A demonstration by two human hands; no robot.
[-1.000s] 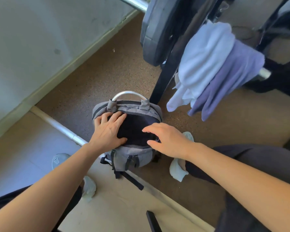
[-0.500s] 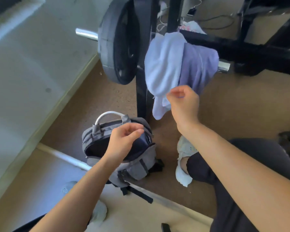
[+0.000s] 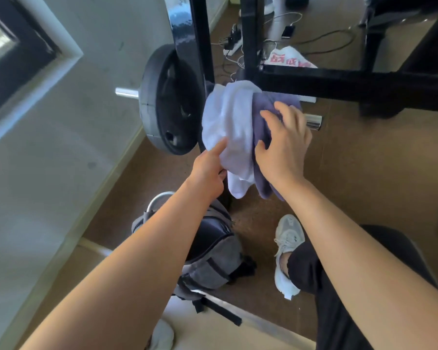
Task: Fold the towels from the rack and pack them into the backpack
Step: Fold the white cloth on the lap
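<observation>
A white towel [image 3: 228, 122] and a purple towel [image 3: 259, 122] hang side by side over the barbell bar [image 3: 312, 121] on the black rack [image 3: 314, 82]. My left hand [image 3: 208, 170] reaches up from below; its straight index finger touches the lower part of the white towel, and its other fingers are curled beside the hanging end. My right hand [image 3: 283, 142] lies on the purple towel with fingers spread and the thumb pressing the cloth. The grey backpack [image 3: 213, 263] stands on the floor under my left forearm, its dark opening facing up.
A black weight plate [image 3: 167, 102] sits on the bar left of the towels, close to the wall [image 3: 61, 147]. My feet in pale shoes [image 3: 288, 236] stand beside the backpack. A power strip with cables [image 3: 232, 45] and a phone [image 3: 288, 31] lie behind the rack.
Both hands left the backpack and rose to the towels. The right hand now lies spread on the purple towel, and the left index finger touches the white one. My view tilted upward.
</observation>
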